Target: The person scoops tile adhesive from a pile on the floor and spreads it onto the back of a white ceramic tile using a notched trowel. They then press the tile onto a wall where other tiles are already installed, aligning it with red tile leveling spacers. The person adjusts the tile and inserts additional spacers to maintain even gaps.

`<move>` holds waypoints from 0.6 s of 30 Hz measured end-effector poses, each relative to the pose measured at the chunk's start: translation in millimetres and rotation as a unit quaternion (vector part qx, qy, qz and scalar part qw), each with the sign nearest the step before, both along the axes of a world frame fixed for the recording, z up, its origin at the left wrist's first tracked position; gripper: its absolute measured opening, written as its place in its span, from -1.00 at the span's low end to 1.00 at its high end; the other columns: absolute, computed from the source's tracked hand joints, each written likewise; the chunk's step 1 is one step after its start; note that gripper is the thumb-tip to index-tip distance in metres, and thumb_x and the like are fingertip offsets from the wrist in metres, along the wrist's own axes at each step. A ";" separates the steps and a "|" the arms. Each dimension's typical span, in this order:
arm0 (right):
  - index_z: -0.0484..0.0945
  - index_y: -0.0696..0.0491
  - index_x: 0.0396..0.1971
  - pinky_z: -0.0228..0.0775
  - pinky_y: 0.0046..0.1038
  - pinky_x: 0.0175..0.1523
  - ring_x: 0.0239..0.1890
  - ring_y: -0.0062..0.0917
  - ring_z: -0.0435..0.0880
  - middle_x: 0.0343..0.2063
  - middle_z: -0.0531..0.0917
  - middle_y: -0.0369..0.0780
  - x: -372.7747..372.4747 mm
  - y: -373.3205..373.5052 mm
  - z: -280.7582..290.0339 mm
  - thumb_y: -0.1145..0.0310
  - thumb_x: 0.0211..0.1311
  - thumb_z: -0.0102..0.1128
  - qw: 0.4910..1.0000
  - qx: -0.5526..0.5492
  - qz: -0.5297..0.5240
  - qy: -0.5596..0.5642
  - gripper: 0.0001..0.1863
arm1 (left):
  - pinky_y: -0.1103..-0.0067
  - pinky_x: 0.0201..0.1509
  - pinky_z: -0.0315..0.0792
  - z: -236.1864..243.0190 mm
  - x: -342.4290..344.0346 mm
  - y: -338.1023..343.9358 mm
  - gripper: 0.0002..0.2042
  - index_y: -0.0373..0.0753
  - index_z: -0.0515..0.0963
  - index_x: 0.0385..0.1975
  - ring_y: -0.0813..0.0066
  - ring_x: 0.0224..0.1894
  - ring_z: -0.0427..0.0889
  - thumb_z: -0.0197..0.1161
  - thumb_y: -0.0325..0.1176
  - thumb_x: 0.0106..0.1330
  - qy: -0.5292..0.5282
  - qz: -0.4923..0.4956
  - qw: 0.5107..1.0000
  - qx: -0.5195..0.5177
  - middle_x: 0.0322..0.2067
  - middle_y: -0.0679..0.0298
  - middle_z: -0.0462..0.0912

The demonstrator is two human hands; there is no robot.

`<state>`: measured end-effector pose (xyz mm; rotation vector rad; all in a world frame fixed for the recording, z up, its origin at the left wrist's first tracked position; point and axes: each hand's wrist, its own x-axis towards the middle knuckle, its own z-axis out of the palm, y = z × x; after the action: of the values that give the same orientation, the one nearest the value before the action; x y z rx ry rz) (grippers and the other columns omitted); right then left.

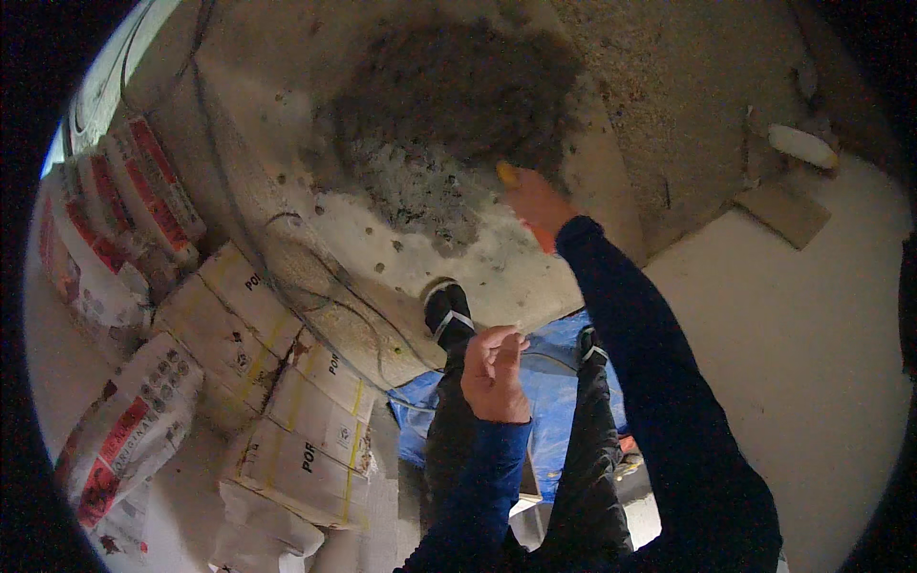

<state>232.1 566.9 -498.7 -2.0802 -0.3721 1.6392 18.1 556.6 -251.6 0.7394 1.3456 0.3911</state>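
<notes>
My right hand [535,205] is closed round a tool with a yellow-orange handle [508,174], over the lower right edge of a patch of dark, wet, mortar-like mix [449,91] on a pale, stained board or slab [506,282]; the tool's working end is unclear. My left hand [495,368] has curled fingers and hangs above my legs, nearer me; I cannot make out whether anything is in it. Below, my left shoe [444,301] rests at the slab's near edge, beside a blue plastic sheet [549,387].
Cables [220,172] run down the left side of the slab. Several paper sacks [148,191] and strapped cardboard boxes [310,444] fill the left. At the right lie a white elongated object [800,146] and a square brown board [781,212] beside a pale floor [802,363].
</notes>
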 end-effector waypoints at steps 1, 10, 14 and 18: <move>0.45 0.16 0.16 0.55 -0.16 -0.13 -0.17 -0.37 0.68 -0.18 0.65 -0.11 -3.1 14.7 12.2 0.21 0.36 0.19 1.000 -0.006 -0.005 0.010 -0.53 | 0.46 0.05 0.57 -1.6 1.8 -0.6 -0.77 -0.34 0.61 -0.07 0.36 -0.13 0.70 0.31 -0.30 0.49 0.007 0.001 1.000 0.021 -0.15 0.14 0.69; 0.46 0.14 0.00 0.55 -0.10 -0.18 -0.34 -0.17 0.67 -0.35 0.65 -0.04 -33.4 -22.1 131.8 0.29 0.28 0.34 0.971 0.081 0.011 -0.225 -0.61 | 0.42 0.08 0.58 -17.2 6.1 -21.0 -0.75 -0.36 0.59 -0.05 0.32 -0.15 0.72 0.25 -0.27 0.50 0.021 0.090 0.996 0.009 -0.23 0.14 0.70; 0.35 0.18 0.24 0.52 -0.05 0.05 0.01 -0.06 0.65 -0.02 0.59 0.11 -62.6 -15.7 103.5 0.39 0.29 0.25 0.897 0.068 0.095 -0.426 -0.45 | 0.41 0.05 0.60 -20.4 5.1 -24.3 -0.76 -0.35 0.62 -0.11 0.32 -0.18 0.73 0.24 -0.27 0.48 0.024 0.078 0.997 0.006 -0.25 0.13 0.71; 0.24 0.22 0.41 0.47 -0.05 0.19 0.22 -0.06 0.54 0.15 0.50 0.13 -72.9 -1.7 53.7 0.53 0.27 0.12 0.875 -0.056 0.223 -0.425 -0.33 | 0.40 0.03 0.62 -26.1 6.3 -30.1 -0.74 -0.33 0.60 -0.10 0.32 -0.21 0.73 0.26 -0.22 0.47 0.017 0.091 0.996 -0.019 -0.25 0.15 0.70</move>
<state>159.2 565.2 -445.0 -2.8797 -1.1283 0.8319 24.5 526.5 -277.8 0.5969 1.4540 0.4982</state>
